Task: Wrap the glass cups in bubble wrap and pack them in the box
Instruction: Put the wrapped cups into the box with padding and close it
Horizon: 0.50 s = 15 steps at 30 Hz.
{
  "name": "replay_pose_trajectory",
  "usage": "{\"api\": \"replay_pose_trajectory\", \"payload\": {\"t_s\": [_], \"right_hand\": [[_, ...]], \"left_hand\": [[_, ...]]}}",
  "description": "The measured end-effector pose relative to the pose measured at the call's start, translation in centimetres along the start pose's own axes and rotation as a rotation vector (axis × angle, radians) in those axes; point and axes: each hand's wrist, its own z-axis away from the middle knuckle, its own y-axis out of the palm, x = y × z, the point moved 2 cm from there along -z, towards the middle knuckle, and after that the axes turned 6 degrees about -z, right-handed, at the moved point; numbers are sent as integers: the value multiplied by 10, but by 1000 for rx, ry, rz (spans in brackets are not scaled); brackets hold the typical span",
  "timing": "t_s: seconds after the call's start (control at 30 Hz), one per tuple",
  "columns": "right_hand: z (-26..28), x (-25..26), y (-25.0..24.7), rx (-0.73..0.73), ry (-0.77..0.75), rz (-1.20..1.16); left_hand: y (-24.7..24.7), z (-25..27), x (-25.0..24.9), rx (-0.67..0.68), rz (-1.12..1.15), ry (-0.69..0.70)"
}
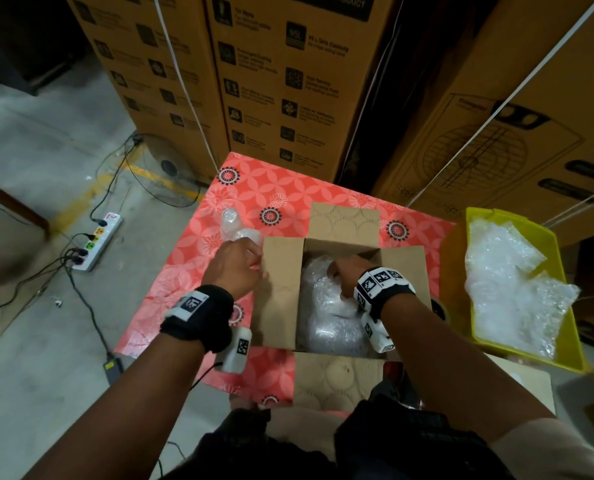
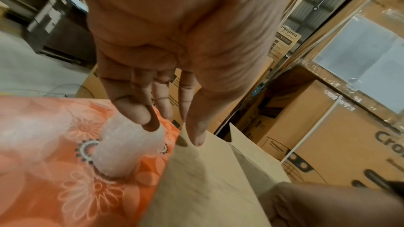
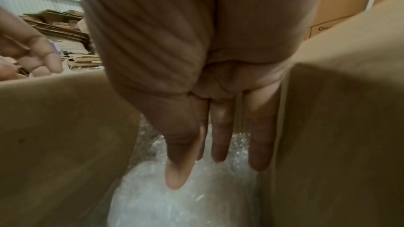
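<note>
My right hand [image 3: 210, 110] was down inside the box [image 1: 281, 292], fingers straight and holding nothing, just over the wrapped cups [image 1: 326, 306] packed there, I think to settle them. My left hand [image 2: 166, 68] was relaxed too, empty, reaching to one wrapped cup [image 2: 126, 149] standing on the table [image 1: 191, 258] beside the box's left flap, near its far-left edge.

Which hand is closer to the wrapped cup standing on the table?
Left. The left hand reaches down over the wrapped cup, fingertips at its top. The right hand is apart from it, down inside the box, over bubble wrap.
</note>
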Motion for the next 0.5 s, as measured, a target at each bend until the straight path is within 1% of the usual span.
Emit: {"api": "replay_pose_trajectory", "payload": {"t_s": [0.13,0.3,0.37,0.5], "right_hand": [[4,0,0,19,-23,36],[6,-1,6,10,-21,43],[6,-2,8,5,-16,37],[6,-2,12,-28,-5,32]], "left_hand": [[-7,-22,14,-28,-103,7],[-1,-39,31,-54,-198,-44],[3,-43,36,-69,-228,-25],[12,-53,38,-46,-406,71]]}}
